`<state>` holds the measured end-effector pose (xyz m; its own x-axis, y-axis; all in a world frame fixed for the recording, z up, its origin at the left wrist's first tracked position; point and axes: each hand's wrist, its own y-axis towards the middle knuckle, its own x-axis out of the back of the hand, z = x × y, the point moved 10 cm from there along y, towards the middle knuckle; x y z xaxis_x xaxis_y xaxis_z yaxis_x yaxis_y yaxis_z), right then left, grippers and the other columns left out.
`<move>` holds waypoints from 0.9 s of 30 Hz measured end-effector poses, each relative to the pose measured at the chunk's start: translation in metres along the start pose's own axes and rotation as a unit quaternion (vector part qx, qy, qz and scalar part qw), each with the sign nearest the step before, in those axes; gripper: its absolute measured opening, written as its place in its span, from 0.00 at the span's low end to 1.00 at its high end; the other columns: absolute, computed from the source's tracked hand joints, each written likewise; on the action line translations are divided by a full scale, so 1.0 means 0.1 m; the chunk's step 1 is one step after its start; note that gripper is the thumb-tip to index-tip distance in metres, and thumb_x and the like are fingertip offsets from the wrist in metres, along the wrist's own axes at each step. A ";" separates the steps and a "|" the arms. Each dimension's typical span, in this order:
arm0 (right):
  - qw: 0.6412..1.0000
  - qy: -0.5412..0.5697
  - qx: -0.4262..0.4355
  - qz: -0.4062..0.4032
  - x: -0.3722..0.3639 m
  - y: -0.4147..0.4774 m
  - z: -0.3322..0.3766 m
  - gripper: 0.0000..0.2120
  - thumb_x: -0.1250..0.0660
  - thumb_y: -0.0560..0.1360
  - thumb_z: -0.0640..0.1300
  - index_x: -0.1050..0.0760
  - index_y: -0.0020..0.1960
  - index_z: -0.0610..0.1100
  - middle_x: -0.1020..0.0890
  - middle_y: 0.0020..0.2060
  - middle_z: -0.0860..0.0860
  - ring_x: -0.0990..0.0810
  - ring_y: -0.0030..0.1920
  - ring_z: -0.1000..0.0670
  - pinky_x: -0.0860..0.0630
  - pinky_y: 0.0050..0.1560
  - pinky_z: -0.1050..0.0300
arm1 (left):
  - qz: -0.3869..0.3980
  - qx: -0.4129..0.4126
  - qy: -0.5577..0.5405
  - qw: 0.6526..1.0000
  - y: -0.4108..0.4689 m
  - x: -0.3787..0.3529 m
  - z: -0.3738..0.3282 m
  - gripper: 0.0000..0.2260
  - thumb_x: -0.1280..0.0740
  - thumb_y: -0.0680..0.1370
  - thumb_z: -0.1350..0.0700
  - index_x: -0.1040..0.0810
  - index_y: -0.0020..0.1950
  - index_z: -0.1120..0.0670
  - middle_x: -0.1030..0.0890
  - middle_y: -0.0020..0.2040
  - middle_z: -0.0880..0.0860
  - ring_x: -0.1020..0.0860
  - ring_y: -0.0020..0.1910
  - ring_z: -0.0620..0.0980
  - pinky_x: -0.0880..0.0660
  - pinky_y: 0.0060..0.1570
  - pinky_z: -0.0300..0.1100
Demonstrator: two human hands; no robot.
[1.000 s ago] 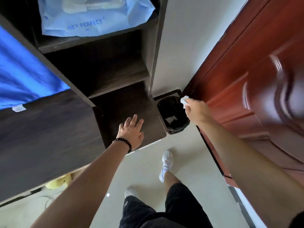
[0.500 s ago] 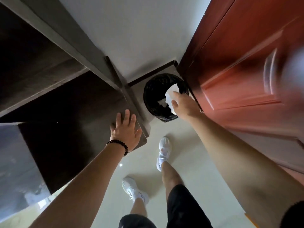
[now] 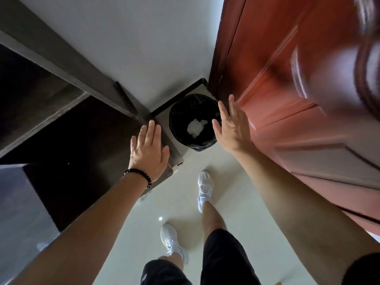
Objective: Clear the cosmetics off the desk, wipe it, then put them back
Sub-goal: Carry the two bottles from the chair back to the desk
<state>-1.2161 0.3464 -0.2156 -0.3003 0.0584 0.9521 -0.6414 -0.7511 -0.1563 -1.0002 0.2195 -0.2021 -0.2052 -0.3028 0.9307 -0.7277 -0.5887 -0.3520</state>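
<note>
Hovering spread and empty, the right hand [image 3: 233, 125] has its grip fully open just right of the bin [image 3: 193, 120], where the crumpled wipe [image 3: 195, 128] lies at the bottom; the left hand [image 3: 149, 152], equally open and holding nothing, rests on the table [image 3: 86, 140] corner; no cosmetics are in view, so the next move probably turns back along the table, away from the bin, left hand nearer.
</note>
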 end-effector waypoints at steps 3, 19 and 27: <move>0.999 -0.001 -0.032 -0.040 0.52 -0.34 -0.05 0.27 0.42 0.82 0.52 0.38 0.77 0.41 0.42 0.77 0.36 0.37 0.75 0.36 0.38 0.72 0.43 | -0.061 -0.059 -0.013 0.996 -0.12 0.56 -0.38 0.28 0.47 0.81 0.45 0.43 0.78 0.56 0.43 0.79 0.57 0.43 0.77 0.59 0.42 0.72 0.62; 0.902 -0.035 -0.356 -0.241 2.30 -5.62 -1.17 0.25 0.42 0.82 0.52 0.36 0.75 0.40 0.39 0.76 0.37 0.39 0.75 0.35 0.38 0.72 0.38 | -0.162 -0.450 0.001 0.878 -3.27 1.47 -3.27 0.27 0.49 0.81 0.46 0.41 0.78 0.57 0.41 0.78 0.59 0.43 0.77 0.60 0.44 0.72 0.64; 0.807 -0.002 -0.520 -0.279 2.31 -8.20 -2.00 0.29 0.45 0.83 0.55 0.44 0.79 0.45 0.45 0.79 0.41 0.44 0.78 0.38 0.43 0.76 0.41 | -0.158 -0.581 0.042 0.798 -5.06 0.99 -4.92 0.27 0.48 0.82 0.46 0.46 0.79 0.55 0.47 0.80 0.56 0.49 0.79 0.55 0.48 0.74 0.61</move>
<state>-0.9003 1.1074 0.0800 0.2413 0.1928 0.9511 -0.9227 0.3491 0.1634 -0.9744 0.8555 0.1170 0.1000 -0.1973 0.9752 -0.8574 0.4802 0.1851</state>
